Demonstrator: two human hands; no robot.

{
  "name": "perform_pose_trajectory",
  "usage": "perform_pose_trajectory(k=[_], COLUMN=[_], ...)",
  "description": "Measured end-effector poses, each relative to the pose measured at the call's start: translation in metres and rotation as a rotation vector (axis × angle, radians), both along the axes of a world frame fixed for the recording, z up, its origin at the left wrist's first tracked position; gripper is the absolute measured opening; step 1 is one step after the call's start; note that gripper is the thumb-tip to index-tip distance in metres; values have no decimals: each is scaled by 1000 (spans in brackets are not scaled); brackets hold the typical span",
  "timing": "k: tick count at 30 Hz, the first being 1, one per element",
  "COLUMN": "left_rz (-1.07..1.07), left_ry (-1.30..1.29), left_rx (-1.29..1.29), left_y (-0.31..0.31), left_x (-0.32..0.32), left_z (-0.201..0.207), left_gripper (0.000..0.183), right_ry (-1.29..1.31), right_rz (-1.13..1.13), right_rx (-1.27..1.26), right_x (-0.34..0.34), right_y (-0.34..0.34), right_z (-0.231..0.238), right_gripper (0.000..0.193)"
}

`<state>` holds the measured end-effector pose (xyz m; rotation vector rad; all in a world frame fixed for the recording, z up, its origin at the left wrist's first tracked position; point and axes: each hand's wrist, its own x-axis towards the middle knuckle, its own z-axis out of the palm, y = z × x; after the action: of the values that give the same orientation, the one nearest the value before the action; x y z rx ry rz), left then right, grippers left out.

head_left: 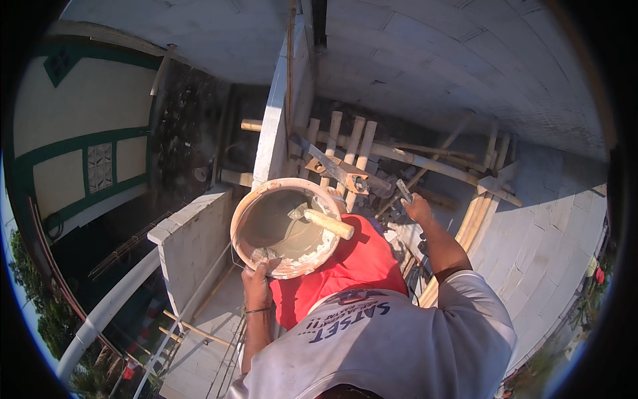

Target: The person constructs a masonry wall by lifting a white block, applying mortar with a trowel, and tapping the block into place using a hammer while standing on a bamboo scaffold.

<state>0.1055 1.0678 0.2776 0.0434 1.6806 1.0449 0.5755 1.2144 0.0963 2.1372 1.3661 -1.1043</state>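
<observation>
My left hand (257,287) is closed on the near-left rim of a round orange bucket (236,229), its fingers beside a crusted grey lump. Wet grey mortar (269,226) fills part of the bucket and smears its inner wall. A tool with a thick pale wooden handle (329,223) rests in it, the handle jutting over the right rim. Out to the right, my right hand (419,210) grips a short, grey, mortar-caked tool (403,190); its exact kind is unclear. Left of that hand, handsaws (337,173) with wooden handles lie across bamboo poles.
Bamboo poles (425,163) form scaffolding ahead and to the right. A narrow block wall (271,136) rises just beyond the bucket, and a lower block wall (189,229) stands left. A large block wall (531,226) lies right. Dark, deep space drops away beside the green-trimmed building (83,159).
</observation>
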Motion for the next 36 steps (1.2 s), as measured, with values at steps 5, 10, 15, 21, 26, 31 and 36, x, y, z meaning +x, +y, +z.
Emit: perform_pose_trajectory(k=[5,10,15,21,26,31,36], left_rz=[-5,-166,-211,-193,-207,-212,-153], left_ry=[-70,-85,-8,-24,29,54,17], left_rx=[-16,-166,-135,-159,-226,-327,-375], left_y=[11,21,-5,-18,-25,-40,-38], left_x=[17,18,19,17,10,11,18], left_z=[-30,-58,-126,-209,-277,-341,-371], left_gripper=[26,27,23,22,24,22,16], right_ry=[58,161,74,9,-35,-80,-219], right_rz=[-25,-82,51,300,355,427,575], right_rx=[72,161,102,120,136,87,262], right_x=[-28,-45,-76,-85,-118,-121,-119], right_y=[-1,-4,7,22,63,95,98], right_z=[-16,-36,-60,-209,-349,-452,-498], right_gripper=[60,52,46,43,37,37,43])
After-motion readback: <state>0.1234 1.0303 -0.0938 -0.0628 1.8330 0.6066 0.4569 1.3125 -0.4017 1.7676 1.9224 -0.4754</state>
